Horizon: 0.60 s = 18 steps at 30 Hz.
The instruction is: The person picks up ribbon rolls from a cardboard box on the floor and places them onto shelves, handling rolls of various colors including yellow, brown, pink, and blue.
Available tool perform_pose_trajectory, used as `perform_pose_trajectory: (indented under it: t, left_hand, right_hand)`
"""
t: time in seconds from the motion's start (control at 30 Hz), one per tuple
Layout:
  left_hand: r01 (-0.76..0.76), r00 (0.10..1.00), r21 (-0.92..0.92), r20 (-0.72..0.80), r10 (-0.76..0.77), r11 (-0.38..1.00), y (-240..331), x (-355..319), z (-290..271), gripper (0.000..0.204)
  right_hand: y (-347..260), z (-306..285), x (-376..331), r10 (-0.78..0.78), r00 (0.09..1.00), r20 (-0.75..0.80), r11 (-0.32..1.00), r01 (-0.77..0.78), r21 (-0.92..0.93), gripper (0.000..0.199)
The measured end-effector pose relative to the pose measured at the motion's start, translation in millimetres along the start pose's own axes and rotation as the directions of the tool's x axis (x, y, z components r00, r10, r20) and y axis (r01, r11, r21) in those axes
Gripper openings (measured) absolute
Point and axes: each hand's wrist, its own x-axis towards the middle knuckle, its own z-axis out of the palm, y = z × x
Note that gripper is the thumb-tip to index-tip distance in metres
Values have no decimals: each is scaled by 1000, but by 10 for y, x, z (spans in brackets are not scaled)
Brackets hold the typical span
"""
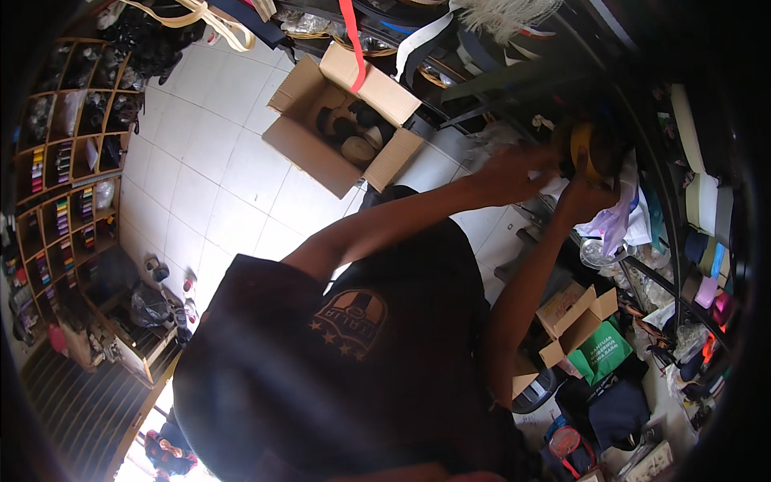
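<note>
At the upper right, my right hand (590,197) is raised with its fingers against a yellow roll (585,149), which looks like a roll of tape or ribbon. The roll sits among dark things in shadow, so its far side is hidden. My left hand (518,173) reaches in from the left, just short of the roll. Its fingers are smeared by motion, and anything in them is too unclear to make out. Purple and white plastic bags (622,213) hang right behind my right hand.
An open cardboard box (309,153) with dark and tan pieces stands on the white tiled floor (217,145). Dark rack bars (679,265) curve past on the right, with rolls and strips. A smaller carton (570,317) and a green bag (602,353) lie below. Wooden cubbyholes (68,145) line the left.
</note>
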Motion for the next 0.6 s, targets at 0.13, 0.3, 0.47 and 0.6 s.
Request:
perform_pose_trajectory:
  t: [0.13,0.3,0.47,0.6]
  left_hand:
    - [130,934,-68,-326,-145,989,-810,-1035,-978,6]
    - [658,747,459,-497,-441,597,-1953,-1572,-2041,21]
    - [345,710,892,-43,-703,293,-3066,-1938,-2383,56]
    - [357,631,896,-24,-776,263,-3179,-1905,-2251,60]
  right_hand:
    - [-98,-74,-208,91,995,40,988,-96,119,89]
    - [-45,-136,-418,123,991,-52,957,-104,271,75]
    - [205,-23,-607,65,996,-58,972,-50,228,68]
    - [273,-182,-888,170,985,-23,962,-161,220,65]
